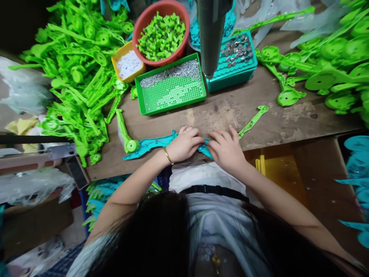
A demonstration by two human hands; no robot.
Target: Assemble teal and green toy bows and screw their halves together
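Left hand [184, 147] and right hand [226, 149], close together, clasp a blue part [154, 144] at the counter [219, 113]; exact fingertip contact is hard to see.

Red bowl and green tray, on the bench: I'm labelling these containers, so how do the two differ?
Shape: the red bowl is round, while the green tray is rectangular.
Contents: the bowl holds small green pieces; the tray holds small silver pieces.
Fill: pieces hide the bowl's bottom, whereas much of the tray's bottom, full of holes, shows.
Both are open-topped and hold many small pieces.
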